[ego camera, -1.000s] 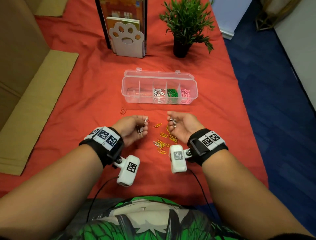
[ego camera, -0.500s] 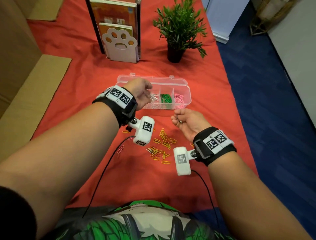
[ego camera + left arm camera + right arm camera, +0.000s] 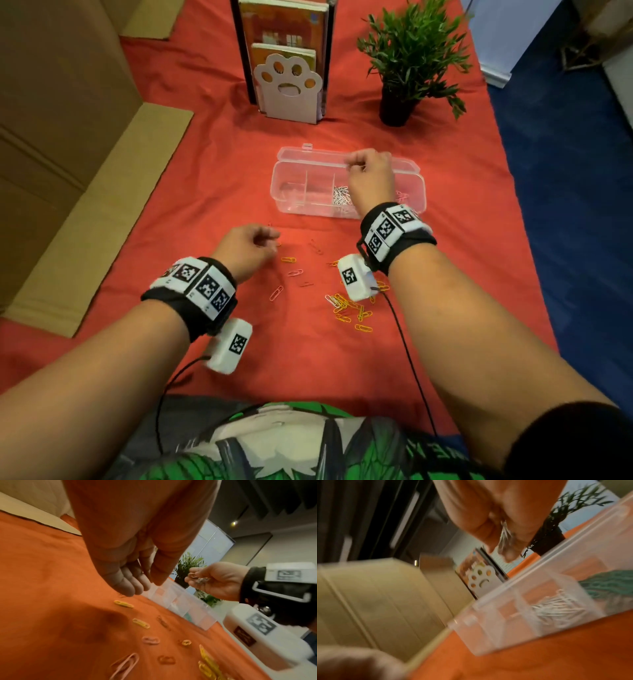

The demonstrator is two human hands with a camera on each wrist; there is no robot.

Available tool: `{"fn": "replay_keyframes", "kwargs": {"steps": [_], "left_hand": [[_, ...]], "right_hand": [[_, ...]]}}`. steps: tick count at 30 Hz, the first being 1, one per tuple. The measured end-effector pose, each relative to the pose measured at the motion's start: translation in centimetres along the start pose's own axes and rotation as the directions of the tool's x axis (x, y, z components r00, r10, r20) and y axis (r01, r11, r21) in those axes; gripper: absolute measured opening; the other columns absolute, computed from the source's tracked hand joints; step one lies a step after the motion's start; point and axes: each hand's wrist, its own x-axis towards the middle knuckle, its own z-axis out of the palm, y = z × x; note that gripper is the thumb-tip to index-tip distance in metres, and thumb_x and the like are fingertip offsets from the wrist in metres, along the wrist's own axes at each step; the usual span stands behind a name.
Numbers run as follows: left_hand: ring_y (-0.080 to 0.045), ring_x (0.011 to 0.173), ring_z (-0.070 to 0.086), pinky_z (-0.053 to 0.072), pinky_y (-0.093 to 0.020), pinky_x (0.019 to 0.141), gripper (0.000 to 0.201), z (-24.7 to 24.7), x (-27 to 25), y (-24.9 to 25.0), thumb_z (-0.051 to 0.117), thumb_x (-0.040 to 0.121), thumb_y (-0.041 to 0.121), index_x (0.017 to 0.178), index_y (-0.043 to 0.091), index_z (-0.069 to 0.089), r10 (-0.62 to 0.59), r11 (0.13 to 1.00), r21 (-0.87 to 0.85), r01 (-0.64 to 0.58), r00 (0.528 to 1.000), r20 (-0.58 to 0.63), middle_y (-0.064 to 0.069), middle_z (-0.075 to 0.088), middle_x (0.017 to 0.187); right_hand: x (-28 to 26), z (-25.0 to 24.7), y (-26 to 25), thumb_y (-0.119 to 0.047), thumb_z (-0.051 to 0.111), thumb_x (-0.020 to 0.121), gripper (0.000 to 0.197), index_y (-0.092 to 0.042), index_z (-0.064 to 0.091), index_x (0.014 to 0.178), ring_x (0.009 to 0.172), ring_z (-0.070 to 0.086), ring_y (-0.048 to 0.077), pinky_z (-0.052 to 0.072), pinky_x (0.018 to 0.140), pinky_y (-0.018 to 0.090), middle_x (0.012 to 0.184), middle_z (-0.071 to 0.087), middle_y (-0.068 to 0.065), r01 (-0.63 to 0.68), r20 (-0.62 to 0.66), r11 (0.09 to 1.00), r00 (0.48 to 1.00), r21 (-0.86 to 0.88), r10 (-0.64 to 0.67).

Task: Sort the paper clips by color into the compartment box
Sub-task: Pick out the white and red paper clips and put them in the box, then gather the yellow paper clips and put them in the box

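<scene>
The clear compartment box (image 3: 298, 202) lies open on the red cloth, with silver clips (image 3: 340, 197) in a middle compartment and green clips (image 3: 611, 586) in the one beside it. My right hand (image 3: 354, 166) hovers over the box and pinches a small bunch of silver paper clips (image 3: 505, 536). My left hand (image 3: 270, 240) is low over the cloth in front of the box, fingers hanging relaxed (image 3: 130, 588) and holding nothing, just above a thin red clip. Yellow clips (image 3: 352, 308) and pink clips (image 3: 275, 293) lie scattered near me.
A potted plant (image 3: 407, 68) and a paw-shaped book holder (image 3: 287, 85) stand behind the box. Flat cardboard (image 3: 68, 171) lies along the left side. The cloth's right edge (image 3: 520, 205) drops to blue floor.
My left hand has drawn back from the box to the cloth near the loose clips. My right hand has gone forward from the cloth to above the box, carrying silver clips.
</scene>
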Motion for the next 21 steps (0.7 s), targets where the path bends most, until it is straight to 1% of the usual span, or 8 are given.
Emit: {"fn": "replay_keyframes", "kwargs": {"steps": [2, 3, 6, 8, 10, 13, 17, 21], "left_hand": [[0.014, 0.044, 0.05, 0.039, -0.001, 0.05, 0.021, -0.4, -0.7, -1.4, 0.057, 0.081, -0.004, 0.093, 0.012, 0.061, 0.0, 0.991, 0.133, -0.004, 0.999, 0.034, 0.007, 0.055, 0.068], [0.013, 0.044, 0.051, 0.039, -0.002, 0.05, 0.019, -0.5, -1.1, -1.9, 0.058, 0.08, -0.003, 0.089, 0.013, 0.062, 0.001, 0.981, 0.194, -0.01, 0.999, 0.048, 0.007, 0.056, 0.067], [-0.001, 0.062, 0.06, 0.042, -0.013, 0.06, 0.014, -0.4, -1.8, -2.6, 0.064, 0.077, 0.005, 0.087, 0.013, 0.069, 0.016, 0.911, 0.41, -0.04, 0.998, 0.063, 0.0, 0.067, 0.075], [-0.015, 0.077, 0.065, 0.041, -0.017, 0.068, 0.013, -0.1, -2.1, -2.9, 0.069, 0.073, 0.013, 0.085, 0.014, 0.071, 0.012, 0.856, 0.514, -0.042, 0.998, 0.062, -0.002, 0.071, 0.081], [-0.018, 0.08, 0.067, 0.047, -0.021, 0.073, 0.014, 0.4, -2.2, -3.4, 0.074, 0.069, 0.019, 0.082, 0.016, 0.071, 0.008, 0.833, 0.552, -0.048, 0.997, 0.075, -0.002, 0.073, 0.081], [-0.02, 0.083, 0.066, 0.05, -0.028, 0.076, 0.02, 1.2, -2.4, -4.0, 0.075, 0.067, 0.024, 0.084, 0.018, 0.068, 0.026, 0.803, 0.59, -0.087, 0.994, 0.111, -0.002, 0.072, 0.084], [-0.024, 0.087, 0.064, 0.049, -0.03, 0.076, 0.014, 1.7, -2.6, -4.4, 0.069, 0.071, 0.022, 0.085, 0.017, 0.067, 0.099, 0.766, 0.623, -0.157, 0.987, 0.127, -0.004, 0.072, 0.086], [-0.029, 0.084, 0.064, 0.05, -0.033, 0.074, 0.007, 1.8, -2.4, -5.0, 0.061, 0.074, 0.019, 0.079, 0.016, 0.065, 0.117, 0.751, 0.638, -0.172, 0.985, 0.129, -0.01, 0.071, 0.084]], "right_hand": [[0.0, 0.9, 0.2, 0.005, 0.04, 0.079, 0.042, -0.015, 0.065, 0.106, 0.094, 0.055, 0.021, 0.044, 0.084, 0.03, 0.123, 0.055, 0.011, 0.028, 0.16, 0.983, 0.987, -0.182, 0.002], [-0.3, 1.1, 0.2, 0.007, 0.038, 0.077, 0.047, -0.015, 0.064, 0.11, 0.091, 0.054, 0.02, 0.044, 0.08, 0.031, 0.124, 0.056, 0.012, 0.037, 0.199, 0.978, 0.98, -0.207, 0.005], [-1.8, 1.0, -0.2, 0.007, 0.038, 0.081, 0.041, -0.012, 0.066, 0.103, 0.089, 0.056, 0.02, 0.048, 0.082, 0.031, 0.117, 0.059, 0.009, 0.116, 0.116, 0.978, 0.989, -0.174, -0.096], [-3.4, 1.2, -0.3, 0.004, 0.042, 0.086, 0.031, -0.009, 0.068, 0.097, 0.095, 0.058, 0.019, 0.046, 0.087, 0.025, 0.107, 0.063, 0.005, 0.19, 0.166, 0.959, 0.974, -0.211, -0.156], [-5.6, 1.9, 0.2, 0.003, 0.043, 0.086, 0.029, -0.007, 0.069, 0.095, 0.097, 0.06, 0.021, 0.042, 0.085, 0.022, 0.103, 0.066, 0.006, 0.26, 0.371, 0.924, 0.917, -0.282, -0.146], [-8.8, 3.6, 2.4, 0.001, 0.046, 0.084, 0.027, -0.007, 0.067, 0.1, 0.105, 0.057, 0.029, 0.043, 0.087, 0.028, 0.11, 0.062, 0.014, 0.397, 0.602, 0.804, 0.796, -0.442, -0.062], [-11.3, 5.7, 4.6, -0.005, 0.053, 0.083, 0.022, -0.007, 0.059, 0.104, 0.108, 0.05, 0.033, 0.042, 0.091, 0.037, 0.108, 0.052, 0.014, 0.503, 0.617, 0.702, 0.778, -0.504, -0.114], [-12.2, 6.5, 5.2, -0.005, 0.046, 0.086, 0.02, -0.004, 0.054, 0.104, 0.107, 0.048, 0.035, 0.042, 0.09, 0.042, 0.11, 0.051, 0.017, 0.571, 0.596, 0.599, 0.781, -0.562, -0.186]]}}
